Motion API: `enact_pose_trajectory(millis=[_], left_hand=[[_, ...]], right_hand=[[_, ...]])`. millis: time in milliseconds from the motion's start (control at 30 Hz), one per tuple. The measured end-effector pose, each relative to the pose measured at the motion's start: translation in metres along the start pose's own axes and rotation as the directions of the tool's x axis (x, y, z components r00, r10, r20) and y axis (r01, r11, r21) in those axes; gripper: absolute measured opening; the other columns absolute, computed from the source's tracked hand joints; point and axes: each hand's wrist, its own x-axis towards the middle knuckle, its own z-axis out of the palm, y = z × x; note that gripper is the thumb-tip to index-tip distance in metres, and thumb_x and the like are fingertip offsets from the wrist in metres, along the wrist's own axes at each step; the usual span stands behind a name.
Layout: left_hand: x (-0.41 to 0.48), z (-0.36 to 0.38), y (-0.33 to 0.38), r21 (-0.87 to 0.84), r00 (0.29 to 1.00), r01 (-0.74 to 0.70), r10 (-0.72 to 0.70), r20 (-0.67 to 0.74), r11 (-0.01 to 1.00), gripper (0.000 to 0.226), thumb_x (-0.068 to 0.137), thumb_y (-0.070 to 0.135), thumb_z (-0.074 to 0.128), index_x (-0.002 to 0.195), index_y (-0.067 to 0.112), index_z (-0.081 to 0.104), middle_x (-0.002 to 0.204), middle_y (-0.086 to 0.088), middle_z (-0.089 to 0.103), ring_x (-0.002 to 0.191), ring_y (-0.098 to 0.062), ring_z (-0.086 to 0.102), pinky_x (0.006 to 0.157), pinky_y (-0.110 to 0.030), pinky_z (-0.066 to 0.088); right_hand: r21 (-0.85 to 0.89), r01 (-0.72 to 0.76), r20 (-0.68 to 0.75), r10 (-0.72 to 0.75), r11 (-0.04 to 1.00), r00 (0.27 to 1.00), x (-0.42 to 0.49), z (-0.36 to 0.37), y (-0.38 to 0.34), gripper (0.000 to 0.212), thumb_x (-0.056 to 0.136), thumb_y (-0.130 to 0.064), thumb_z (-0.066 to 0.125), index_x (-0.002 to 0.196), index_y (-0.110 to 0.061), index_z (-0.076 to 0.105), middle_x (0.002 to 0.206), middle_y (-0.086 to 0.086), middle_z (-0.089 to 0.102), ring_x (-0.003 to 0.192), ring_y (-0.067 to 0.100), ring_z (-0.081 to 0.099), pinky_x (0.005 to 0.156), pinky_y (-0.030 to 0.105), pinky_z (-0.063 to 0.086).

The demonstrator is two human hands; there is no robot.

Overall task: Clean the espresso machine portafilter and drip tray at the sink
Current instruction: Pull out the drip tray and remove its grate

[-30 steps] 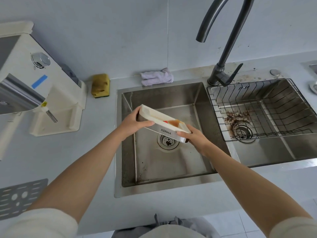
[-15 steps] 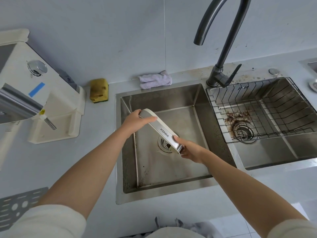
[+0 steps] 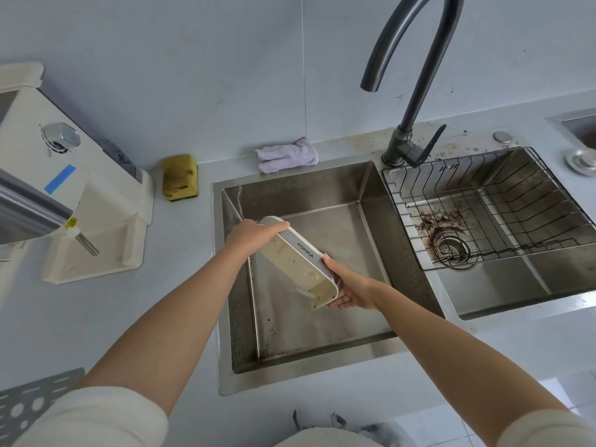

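- Drip tray [image 3: 298, 265]: held tilted over the left sink basin [image 3: 354, 201], above the drain, underside toward the camera; judged an emptying pour.
- Left hand [image 3: 250, 235]: closed on the tray's upper, far end.
- Right hand [image 3: 350, 290]: clamped under the lower, near end.
- Sponge [image 3: 179, 177] and cloth [image 3: 287, 155]: on the counter beyond the upper grip, untouched.

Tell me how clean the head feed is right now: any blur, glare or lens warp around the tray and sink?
Head view: light is soft and even, with no hard shadows; the drip tray is a bit smeared at its lower end, by the right hand; the left hand looks sharp; wide-angle warp bows the counter edge and the faucet; mild sheen on the sink back wall, nothing washed out.
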Motion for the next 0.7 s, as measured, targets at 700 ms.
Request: enact_pose_trajectory(millis=[700], left_hand=[[-0.010,-0.006,-0.012,-0.225,0.999,-0.008,0.015,0.029,0.974,0.067,0.083,0.052,0.058,0.132,0.007,0.046,0.132,-0.010,0.049,0.119,-0.026,0.048,0.085,-0.030,0.033]], right_hand=[[-0.262,0.048,-0.190,-0.100,0.964,0.977,-0.016,-0.010,-0.029,0.071,0.084,-0.071,0.029,0.095,-0.007,0.058,0.086,0.008,0.062,0.084,0.020,0.058,0.082,0.029,0.046]])
